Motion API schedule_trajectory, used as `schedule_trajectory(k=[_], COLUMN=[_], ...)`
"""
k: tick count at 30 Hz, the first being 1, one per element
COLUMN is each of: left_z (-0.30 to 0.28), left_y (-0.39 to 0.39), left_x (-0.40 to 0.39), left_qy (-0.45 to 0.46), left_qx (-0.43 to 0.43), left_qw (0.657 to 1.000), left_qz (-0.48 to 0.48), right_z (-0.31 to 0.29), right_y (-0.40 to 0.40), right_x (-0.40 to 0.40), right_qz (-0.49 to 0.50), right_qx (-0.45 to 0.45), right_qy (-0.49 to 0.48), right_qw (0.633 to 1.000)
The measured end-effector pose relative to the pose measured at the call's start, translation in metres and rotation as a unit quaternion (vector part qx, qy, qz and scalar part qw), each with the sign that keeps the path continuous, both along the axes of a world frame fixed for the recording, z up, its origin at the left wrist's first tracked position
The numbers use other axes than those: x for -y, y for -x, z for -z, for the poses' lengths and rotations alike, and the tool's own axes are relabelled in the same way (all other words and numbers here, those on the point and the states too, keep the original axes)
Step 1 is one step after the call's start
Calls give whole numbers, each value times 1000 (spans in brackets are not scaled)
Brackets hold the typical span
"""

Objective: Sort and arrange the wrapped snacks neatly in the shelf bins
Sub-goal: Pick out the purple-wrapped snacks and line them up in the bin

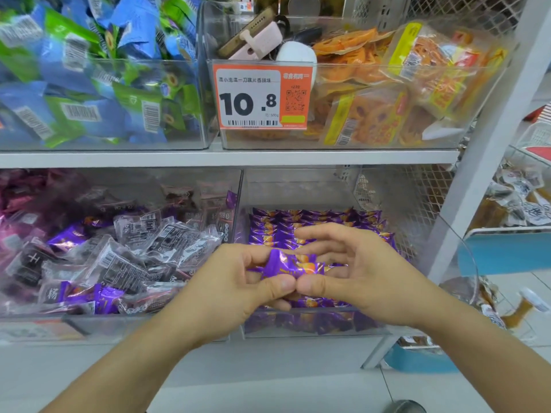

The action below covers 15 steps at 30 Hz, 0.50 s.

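White store shelving (226,158), two levels of clear bins. Up at 10 o'clock, bin (101,146) crammed with blue and green packets (89,84). Lower left around 8 o'clock, another bin holding clear-wrapped dark snacks (125,251), all jumbled, with a few purple wrappers mixed in. Dead center: left hand (235,281) and right hand (354,272) together on one purple wrapped snack (293,265), thumb tips touching below it, left fingers curled round its left end, right thumb pinching the right end with the other right fingers spread loosely above. Held just over the lower right bin (313,332), already lined with neat rows of purple snacks (316,222). Up at 1 o'clock, orange price tag (264,98) reading 10.8 on a bin of orange packets (387,93), plus a phone (247,37) and some white thing behind the tag, can't tell what.
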<state>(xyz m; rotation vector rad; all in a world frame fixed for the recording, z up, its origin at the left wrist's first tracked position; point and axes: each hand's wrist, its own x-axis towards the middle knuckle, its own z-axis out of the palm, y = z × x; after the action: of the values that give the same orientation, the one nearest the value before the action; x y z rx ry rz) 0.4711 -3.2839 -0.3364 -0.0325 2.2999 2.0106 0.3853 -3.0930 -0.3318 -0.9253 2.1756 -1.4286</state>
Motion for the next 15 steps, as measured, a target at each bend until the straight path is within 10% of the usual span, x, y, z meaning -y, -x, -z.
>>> schedule_trajectory(k=[15], left_z=[12], left_y=[-1], left_x=[35], left_qy=[283], left_qx=[-186], left_qw=[920], left_qz=[-200], right_z=[8], right_y=[43], right_x=[44], right_qz=[-76], right_qx=[50], right_qy=[-7], right_qw=[996])
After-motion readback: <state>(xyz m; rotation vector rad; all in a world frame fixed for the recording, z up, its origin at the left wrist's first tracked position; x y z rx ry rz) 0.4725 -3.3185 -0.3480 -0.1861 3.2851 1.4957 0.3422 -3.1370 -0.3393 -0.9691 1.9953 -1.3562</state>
